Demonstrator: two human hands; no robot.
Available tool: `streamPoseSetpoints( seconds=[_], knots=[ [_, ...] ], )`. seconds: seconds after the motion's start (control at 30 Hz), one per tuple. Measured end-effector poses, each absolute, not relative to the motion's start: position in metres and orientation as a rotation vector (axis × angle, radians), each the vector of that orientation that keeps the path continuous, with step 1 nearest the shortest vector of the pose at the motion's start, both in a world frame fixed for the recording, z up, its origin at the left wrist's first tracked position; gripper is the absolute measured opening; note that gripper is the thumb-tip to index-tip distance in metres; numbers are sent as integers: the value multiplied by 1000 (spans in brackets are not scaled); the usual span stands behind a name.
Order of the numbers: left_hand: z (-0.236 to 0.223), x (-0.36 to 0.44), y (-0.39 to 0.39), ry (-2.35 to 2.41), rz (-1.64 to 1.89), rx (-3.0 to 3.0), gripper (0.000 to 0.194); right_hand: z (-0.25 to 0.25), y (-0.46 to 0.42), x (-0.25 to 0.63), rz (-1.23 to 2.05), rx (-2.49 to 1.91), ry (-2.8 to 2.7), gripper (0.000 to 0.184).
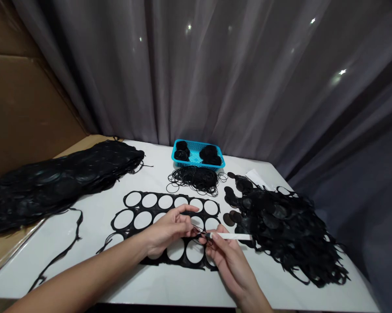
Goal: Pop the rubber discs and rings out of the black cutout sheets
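Note:
My right hand [228, 258] grips a slim white pen-like tool [238, 236] with a dark tip that points left. My left hand [171, 228] has its index finger stretched out, while its thumb and other fingers pinch a thin black ring [195, 227] close to the tool's tip. Both hands are over a black rubber sheet [183, 263] with rows of round cut-outs, and the white table shows through the holes. My hands and forearm hide part of the sheet.
Behind the sheet lies a heap of thin black rings [196, 179]. A blue basket [199, 164] farther back holds black discs. At right is a pile of black scraps and discs [287, 230]; at left, stacked black sheets [65, 178] rest on cardboard. A loose black strip [61, 258] lies at front left.

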State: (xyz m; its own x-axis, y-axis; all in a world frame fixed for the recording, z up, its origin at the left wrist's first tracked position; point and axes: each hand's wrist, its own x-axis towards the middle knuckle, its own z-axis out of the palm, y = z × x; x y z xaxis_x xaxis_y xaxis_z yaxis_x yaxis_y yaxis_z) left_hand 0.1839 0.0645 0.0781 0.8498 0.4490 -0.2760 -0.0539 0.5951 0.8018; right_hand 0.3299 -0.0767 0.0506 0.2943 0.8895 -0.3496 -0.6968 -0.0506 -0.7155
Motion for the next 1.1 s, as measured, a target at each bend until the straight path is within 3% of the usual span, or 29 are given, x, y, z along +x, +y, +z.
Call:
streamPoseSetpoints(
  seconds=[0.47, 0.77, 1.1],
  knots=[
    [72, 187, 69, 606, 400, 916, 44, 51, -75, 322, 1201, -1114, -467, 27],
    [71, 184, 72, 562, 386, 953, 56, 50, -74, 322, 1215, -1053, -374, 30],
    [73, 183, 69, 424, 347, 811, 49, 44, -69, 322, 1404, -759, -24, 32]
  ],
)
